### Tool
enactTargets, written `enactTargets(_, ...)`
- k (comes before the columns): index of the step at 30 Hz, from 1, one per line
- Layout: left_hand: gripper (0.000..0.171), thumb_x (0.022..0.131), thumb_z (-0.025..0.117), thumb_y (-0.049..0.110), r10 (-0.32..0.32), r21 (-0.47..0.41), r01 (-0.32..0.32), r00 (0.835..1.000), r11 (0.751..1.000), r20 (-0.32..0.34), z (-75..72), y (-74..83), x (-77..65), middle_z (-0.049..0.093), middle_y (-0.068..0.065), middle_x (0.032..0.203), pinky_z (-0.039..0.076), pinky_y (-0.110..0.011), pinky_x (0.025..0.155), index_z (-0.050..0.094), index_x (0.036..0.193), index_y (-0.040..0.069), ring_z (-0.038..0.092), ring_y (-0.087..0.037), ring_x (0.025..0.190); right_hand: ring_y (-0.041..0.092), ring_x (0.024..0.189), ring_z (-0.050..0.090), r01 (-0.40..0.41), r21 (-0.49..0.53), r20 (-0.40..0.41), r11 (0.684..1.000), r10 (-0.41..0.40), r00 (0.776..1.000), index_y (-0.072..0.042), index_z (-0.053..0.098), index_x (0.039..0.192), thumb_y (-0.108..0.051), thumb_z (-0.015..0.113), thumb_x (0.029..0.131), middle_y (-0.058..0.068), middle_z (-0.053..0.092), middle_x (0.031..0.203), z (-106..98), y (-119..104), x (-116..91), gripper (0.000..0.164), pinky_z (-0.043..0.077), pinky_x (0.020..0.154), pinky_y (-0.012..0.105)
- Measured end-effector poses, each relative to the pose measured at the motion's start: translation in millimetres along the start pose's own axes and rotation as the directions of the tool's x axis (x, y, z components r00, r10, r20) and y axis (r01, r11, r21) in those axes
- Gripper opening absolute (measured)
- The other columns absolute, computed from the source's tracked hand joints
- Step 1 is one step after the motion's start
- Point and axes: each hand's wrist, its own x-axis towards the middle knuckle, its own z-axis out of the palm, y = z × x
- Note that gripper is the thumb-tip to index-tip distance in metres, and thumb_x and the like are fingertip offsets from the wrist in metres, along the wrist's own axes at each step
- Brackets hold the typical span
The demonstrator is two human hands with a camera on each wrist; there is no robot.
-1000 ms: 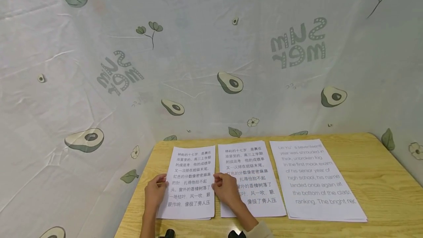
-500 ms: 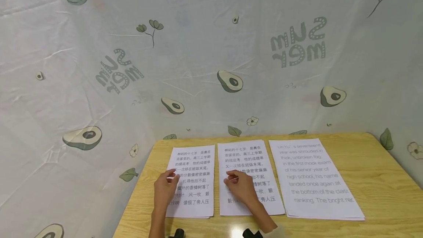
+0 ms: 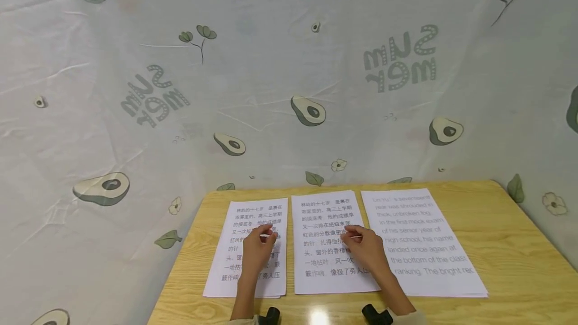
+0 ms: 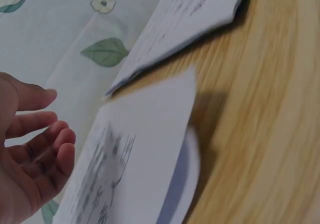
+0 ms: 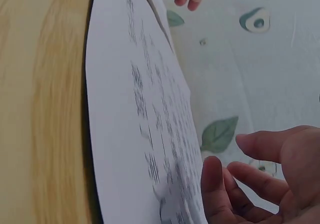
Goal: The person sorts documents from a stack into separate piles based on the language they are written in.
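Three stacks of printed paper lie side by side on a wooden table. Over the left stack (image 3: 221,260), printed in Chinese, hovers my left hand (image 3: 256,250), its fingers loosely curled and holding nothing. My right hand (image 3: 367,250) is above the right edge of the middle stack (image 3: 316,245), also Chinese, with nothing in its fingers. In the left wrist view, the left hand (image 4: 35,154) is apart from the paper, thumb and fingers parted. The right wrist view shows the right hand (image 5: 260,179) beside the paper, thumb and fingertips apart. English text covers the right stack (image 3: 420,239).
The yellow wooden table (image 3: 487,229) extends to the right of the stacks. A pale curtain (image 3: 271,64) printed with avocados and leaves hangs behind and to the left. Black wrist devices (image 3: 377,315) sit near the table's front edge, on the forearms.
Both hands have moved right. The left hand went from the left stack's left edge to over its sheets; the right hand went from between two stacks to the middle stack's right side.
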Motion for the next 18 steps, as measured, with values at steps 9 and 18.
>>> enactTargets(9, 0.033, 0.097, 0.078, 0.016, -0.006, -0.045, 0.009, 0.998, 0.999, 0.057, 26.3, 17.7, 0.8, 0.076, -0.005, 0.105, 0.056, -0.021, 0.074, 0.076, 0.127, 0.005, 0.07, -0.013, 0.088, 0.015, 0.079, 0.074, -0.038, -0.062, -0.018, 0.997, 0.037, 0.999, 0.005, 0.071, 0.133, -0.018, 0.076, 0.099, 0.017, 0.077, 0.113, -36, 14, 0, 0.041, 0.056, 0.065, 0.021)
enactTargets(18, 0.034, 0.096, 0.078, 0.016, -0.026, -0.073, 0.032, 0.996, 0.997, 0.084, 44.5, 29.1, -2.9, 0.075, -0.003, 0.104, 0.054, -0.02, 0.071, 0.076, 0.128, 0.005, 0.067, -0.012, 0.088, 0.02, 0.09, 0.076, -0.058, -0.143, -0.028, 0.988, 0.055, 0.998, 0.003, 0.072, 0.132, -0.021, 0.075, 0.1, 0.015, 0.079, 0.112, -51, 24, 0, 0.041, 0.054, 0.07, 0.024)
